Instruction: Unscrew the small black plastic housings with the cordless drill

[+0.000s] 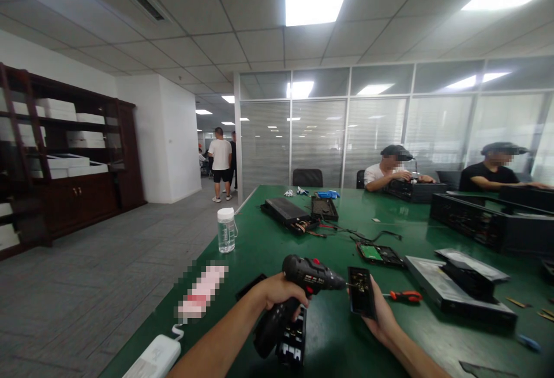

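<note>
My left hand (283, 292) grips the handle of a black cordless drill (314, 274) with red accents. The drill points right, and its bit reaches the face of a small black case (361, 291) with brassy parts inside. That case is held upright and tilted in my right hand (382, 311), whose fingers wrap its back and edge. Whether the bit sits in a screw is too small to tell. Under the drill lies another black part (293, 337) with silvery pieces, partly covered by the drill. A red-and-black screwdriver (407, 296) lies just right of my right hand.
On the green table (341, 337) stand a water bottle (225, 230), a white power strip (153, 358), a black device with loose wires (288, 213), a green circuit board (371, 253) and a metal casing (459, 291). Two people (389, 167) work across the table beside large black housings (489, 216).
</note>
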`<state>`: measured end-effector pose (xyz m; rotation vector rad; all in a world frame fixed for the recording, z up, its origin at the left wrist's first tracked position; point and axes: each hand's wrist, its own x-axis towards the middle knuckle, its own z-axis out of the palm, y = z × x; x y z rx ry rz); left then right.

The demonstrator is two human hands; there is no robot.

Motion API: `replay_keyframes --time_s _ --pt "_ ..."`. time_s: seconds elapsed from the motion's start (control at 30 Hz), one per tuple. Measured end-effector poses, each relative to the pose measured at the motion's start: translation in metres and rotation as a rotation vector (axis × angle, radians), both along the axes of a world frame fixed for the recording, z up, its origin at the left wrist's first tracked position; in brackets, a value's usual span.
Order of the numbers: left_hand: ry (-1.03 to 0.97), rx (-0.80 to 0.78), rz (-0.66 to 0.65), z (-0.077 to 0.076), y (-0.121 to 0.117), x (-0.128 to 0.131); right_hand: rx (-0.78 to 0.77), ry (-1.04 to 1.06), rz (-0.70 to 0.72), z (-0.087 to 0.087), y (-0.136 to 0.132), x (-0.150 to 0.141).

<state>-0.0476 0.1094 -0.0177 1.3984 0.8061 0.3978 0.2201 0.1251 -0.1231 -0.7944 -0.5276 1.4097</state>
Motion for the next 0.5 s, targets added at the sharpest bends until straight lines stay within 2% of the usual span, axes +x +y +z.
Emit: replay_keyframes --time_s 0.13,0.5 --pt "-0.052 -0.031 0.006 -0.006 0.0 -0.001 0.0 0.002 0.007 -0.003 -0.001 0.002" --pt "0.064 0.042 0.008 0.0 -0.01 0.003 -0.016 0.011 -0.003 0.007 -0.007 -0.002"
